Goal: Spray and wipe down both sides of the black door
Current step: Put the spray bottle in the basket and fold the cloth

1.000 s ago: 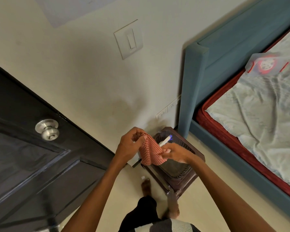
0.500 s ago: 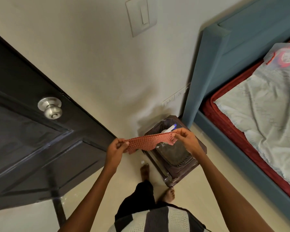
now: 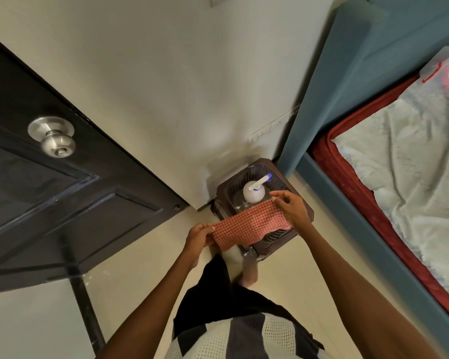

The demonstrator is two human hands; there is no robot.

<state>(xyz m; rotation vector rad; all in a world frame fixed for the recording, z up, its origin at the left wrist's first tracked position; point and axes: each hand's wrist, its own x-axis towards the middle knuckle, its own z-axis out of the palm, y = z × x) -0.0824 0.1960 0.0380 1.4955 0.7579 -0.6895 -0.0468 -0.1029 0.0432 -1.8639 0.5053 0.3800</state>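
A red checked cloth [image 3: 249, 226] is stretched flat between my hands above a brown stool. My left hand [image 3: 198, 237] pinches its left end and my right hand [image 3: 290, 208] pinches its right corner. Just behind the cloth, a white spray bottle [image 3: 254, 191] with a white and blue nozzle stands on the brown plastic stool [image 3: 300, 203]. The black panelled door [image 3: 70, 193] stands open at the left, with a silver round knob [image 3: 55, 137] on it.
A cream wall runs behind the stool, with a socket plate low down. A bed with a blue frame [image 3: 322, 104], red mattress and pale sheet fills the right side. My bare feet stand on the cream floor [image 3: 31, 320] by the stool.
The cloth, bunched between my hands a second ago, has been pulled out flat as my hands moved apart. The view has tilted down, and the spray bottle now shows fully.
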